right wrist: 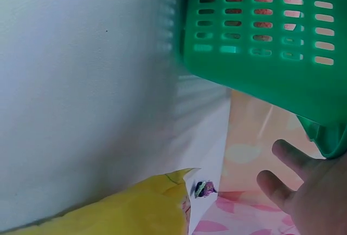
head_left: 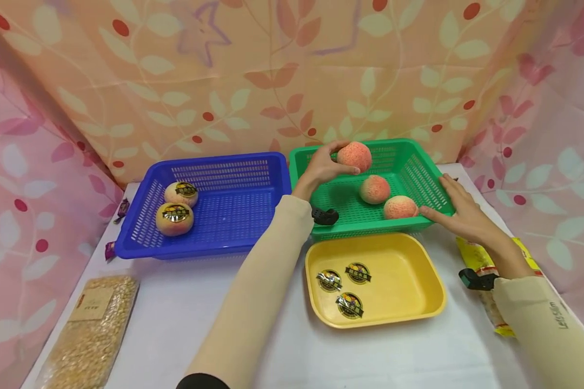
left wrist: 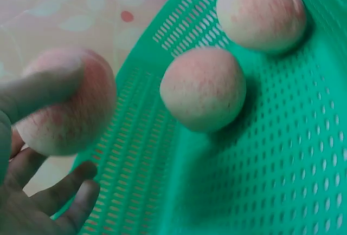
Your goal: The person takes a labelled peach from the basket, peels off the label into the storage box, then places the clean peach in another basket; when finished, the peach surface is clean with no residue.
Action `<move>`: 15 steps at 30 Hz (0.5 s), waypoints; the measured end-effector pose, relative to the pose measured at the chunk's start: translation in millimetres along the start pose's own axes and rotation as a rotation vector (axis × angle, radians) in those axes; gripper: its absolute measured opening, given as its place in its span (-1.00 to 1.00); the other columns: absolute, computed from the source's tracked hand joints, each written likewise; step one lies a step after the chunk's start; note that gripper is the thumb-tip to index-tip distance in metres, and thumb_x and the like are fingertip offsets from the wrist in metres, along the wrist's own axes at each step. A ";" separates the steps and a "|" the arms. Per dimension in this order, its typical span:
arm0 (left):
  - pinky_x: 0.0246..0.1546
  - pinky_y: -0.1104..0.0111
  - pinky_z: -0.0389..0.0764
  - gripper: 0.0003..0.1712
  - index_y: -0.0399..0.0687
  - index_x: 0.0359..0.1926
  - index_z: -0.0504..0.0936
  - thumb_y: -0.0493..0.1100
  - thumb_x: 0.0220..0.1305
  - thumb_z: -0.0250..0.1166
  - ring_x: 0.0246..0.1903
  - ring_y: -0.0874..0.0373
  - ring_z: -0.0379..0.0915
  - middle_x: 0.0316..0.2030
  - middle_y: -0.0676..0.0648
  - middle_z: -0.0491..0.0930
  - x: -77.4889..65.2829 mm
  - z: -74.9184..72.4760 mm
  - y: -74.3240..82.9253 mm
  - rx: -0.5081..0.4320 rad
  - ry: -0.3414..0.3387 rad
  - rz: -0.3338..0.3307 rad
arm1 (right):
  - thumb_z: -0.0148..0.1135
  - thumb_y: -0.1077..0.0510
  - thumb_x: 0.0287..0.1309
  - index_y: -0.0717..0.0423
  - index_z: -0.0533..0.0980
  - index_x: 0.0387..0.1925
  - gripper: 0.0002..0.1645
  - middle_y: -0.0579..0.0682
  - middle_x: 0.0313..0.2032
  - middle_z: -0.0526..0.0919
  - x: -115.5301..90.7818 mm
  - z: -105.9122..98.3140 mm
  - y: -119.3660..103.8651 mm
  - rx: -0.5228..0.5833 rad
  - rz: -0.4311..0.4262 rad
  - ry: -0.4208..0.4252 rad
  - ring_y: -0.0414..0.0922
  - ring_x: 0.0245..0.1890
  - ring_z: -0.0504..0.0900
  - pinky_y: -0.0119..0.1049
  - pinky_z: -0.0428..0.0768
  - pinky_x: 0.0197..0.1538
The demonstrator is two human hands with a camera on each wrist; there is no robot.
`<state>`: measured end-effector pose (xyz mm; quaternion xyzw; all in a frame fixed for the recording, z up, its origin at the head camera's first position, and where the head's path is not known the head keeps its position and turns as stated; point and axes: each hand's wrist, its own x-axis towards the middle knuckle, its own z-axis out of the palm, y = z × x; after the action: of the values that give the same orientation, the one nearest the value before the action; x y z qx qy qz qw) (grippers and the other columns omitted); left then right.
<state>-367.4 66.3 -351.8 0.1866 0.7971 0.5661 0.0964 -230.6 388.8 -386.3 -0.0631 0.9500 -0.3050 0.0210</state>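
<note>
Fingers and thumb of the left hand [head_left: 323, 166] pinch a round pink rough-skinned peach [head_left: 355, 157], raised above the floor of the perforated green plastic basket [head_left: 338, 193]. Right hand [head_left: 459, 213]: fingers straight and spread, located at the basket's right end. A second peach [head_left: 375, 189] and a third peach [head_left: 401, 207] lie in this basket, near each other. In front stands a shallow yellow tray [head_left: 399, 281] bearing three round dark stickers [head_left: 358, 273]. Left: a rectangular blue plastic basket [head_left: 236, 216].

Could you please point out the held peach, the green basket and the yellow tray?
Held peach [head_left: 356, 155]: head view, middle of its surface.
Green basket [head_left: 394, 156]: head view, inner back wall.
Yellow tray [head_left: 394, 281]: head view, bare floor.
</note>
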 end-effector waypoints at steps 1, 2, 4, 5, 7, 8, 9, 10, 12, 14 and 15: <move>0.11 0.21 0.61 -0.08 0.14 0.45 0.41 -0.11 0.07 0.60 0.16 0.06 0.50 0.34 0.02 0.49 1.7 1.7 -1.3 0.002 0.009 -0.010 | 0.15 -0.26 0.35 0.07 -0.36 0.63 0.21 0.09 0.64 -0.47 0.3 0.1 -0.3 0.008 0.000 -0.001 0.35 0.60 -0.44 0.64 -0.31 0.36; 0.15 0.19 0.60 -0.08 0.13 0.46 0.39 -0.12 0.08 0.60 0.21 0.05 0.48 0.35 0.02 0.47 3.3 3.3 -2.8 0.005 0.014 -0.018 | 0.15 -0.27 0.35 0.06 -0.38 0.63 0.22 0.07 0.64 -0.48 0.6 0.5 -0.4 0.013 0.001 -0.004 0.31 0.60 -0.47 0.61 -0.32 0.38; 0.25 0.14 0.55 -0.05 0.11 0.48 0.37 -0.12 0.09 0.59 0.32 0.03 0.41 0.40 0.01 0.43 6.2 5.9 -5.8 0.007 0.026 -0.032 | 0.15 -0.28 0.35 0.05 -0.39 0.63 0.23 0.05 0.64 -0.49 1.1 1.5 -0.5 0.017 0.001 -0.007 0.28 0.61 -0.49 0.58 -0.31 0.41; 0.29 0.13 0.52 -0.05 0.12 0.49 0.36 -0.11 0.10 0.59 0.36 0.03 0.38 0.42 0.01 0.41 7.4 7.1 -7.4 0.010 0.031 -0.043 | 0.15 -0.27 0.35 0.05 -0.39 0.63 0.23 0.04 0.64 -0.49 1.2 1.8 -0.6 0.020 0.002 -0.009 0.27 0.61 -0.50 0.57 -0.31 0.42; 0.33 0.12 0.49 -0.05 0.14 0.50 0.34 -0.10 0.11 0.58 0.42 0.03 0.31 0.46 0.02 0.36 9.6 8.8 -10.8 0.022 0.034 -0.077 | 0.16 -0.28 0.35 0.04 -0.39 0.63 0.24 0.04 0.64 -0.50 1.1 2.3 -1.1 0.023 0.006 -0.015 0.25 0.61 -0.51 0.55 -0.31 0.43; 0.34 0.12 0.47 -0.05 0.14 0.50 0.33 -0.10 0.12 0.57 0.43 0.03 0.29 0.47 0.02 0.35 10.7 9.5 -12.7 0.026 0.035 -0.094 | 0.16 -0.28 0.34 0.04 -0.39 0.63 0.24 0.04 0.64 -0.50 0.9 2.4 -1.3 0.022 0.007 -0.017 0.25 0.61 -0.51 0.55 -0.30 0.44; 0.35 0.12 0.47 -0.06 0.15 0.49 0.33 -0.09 0.13 0.57 0.44 0.03 0.28 0.47 0.02 0.34 11.5 10.1 -14.1 0.030 0.036 -0.110 | 0.16 -0.28 0.34 0.04 -0.39 0.63 0.24 0.04 0.64 -0.50 0.8 2.4 -1.4 0.019 0.007 -0.018 0.25 0.61 -0.51 0.55 -0.30 0.44; 0.35 0.12 0.47 -0.07 0.16 0.49 0.34 -0.09 0.14 0.57 0.43 0.02 0.29 0.48 0.01 0.33 12.3 10.6 -15.3 0.034 0.034 -0.125 | 0.16 -0.28 0.34 0.04 -0.39 0.63 0.24 0.05 0.64 -0.50 0.5 2.3 -1.6 0.018 0.007 -0.019 0.25 0.61 -0.51 0.55 -0.30 0.44; 0.34 0.12 0.48 -0.09 0.17 0.48 0.34 -0.09 0.14 0.56 0.42 0.00 0.30 0.48 0.01 0.32 13.8 11.7 -16.7 0.040 0.027 -0.151 | 0.16 -0.27 0.34 0.04 -0.39 0.63 0.24 0.06 0.64 -0.49 0.2 2.0 -1.6 0.013 0.005 -0.018 0.25 0.61 -0.50 0.55 -0.29 0.44; 0.35 0.10 0.47 -0.09 0.17 0.48 0.35 -0.08 0.15 0.56 0.41 -0.01 0.31 0.49 0.01 0.31 15.5 12.9 -17.0 0.039 0.022 -0.160 | 0.16 -0.27 0.35 0.06 -0.39 0.63 0.24 0.09 0.64 -0.49 -0.3 1.7 -1.0 0.012 -0.001 -0.016 0.27 0.61 -0.50 0.55 -0.29 0.44; 0.35 0.10 0.47 -0.09 0.17 0.48 0.35 -0.08 0.15 0.56 0.41 -0.01 0.32 0.49 0.01 0.31 16.1 13.5 -16.7 0.041 0.019 -0.166 | 0.17 -0.26 0.35 0.06 -0.39 0.63 0.24 0.10 0.64 -0.49 -0.4 1.3 -0.9 0.011 -0.003 -0.014 0.28 0.61 -0.49 0.55 -0.28 0.44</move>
<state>-380.3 79.7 -371.1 0.1163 0.8222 0.5414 0.1317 -230.0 387.4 -386.9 -0.0667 0.9481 -0.3096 0.0276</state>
